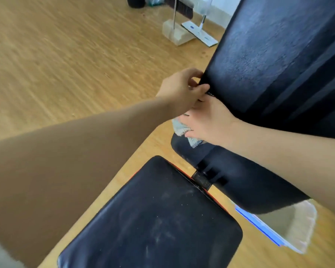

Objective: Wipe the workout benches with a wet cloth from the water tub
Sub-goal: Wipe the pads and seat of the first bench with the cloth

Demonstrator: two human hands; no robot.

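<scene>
Two hands are in view, both at the lower left corner of the backrest pad (269, 55). The left hand (182, 89) has its fingers curled and pinches that corner between thumb and fingers. The right hand (207, 120) lies just below it, back upward, fingers bent over one cloth (180, 127), which it holds under the palm against the lower edge of the pad. The cloth is pale grey-blue; its folds show past the fingertips and below the wrist. The workout bench shows three dark padded parts: the inclined backrest pad, a dusty seat pad (153, 219) at the bottom centre, and a third part (244, 188) under the right forearm. One bracket (201, 180) sits at the far edge of the seat pad, between it and the third part. One pale tub (298, 219) with a blue edge stands on the wooden floor (66, 55) at the lower right, partly hidden behind the bench; its contents cannot be determined. At the far edge of the floor stand one flat mop (199, 33) and one dustpan (176, 33).
</scene>
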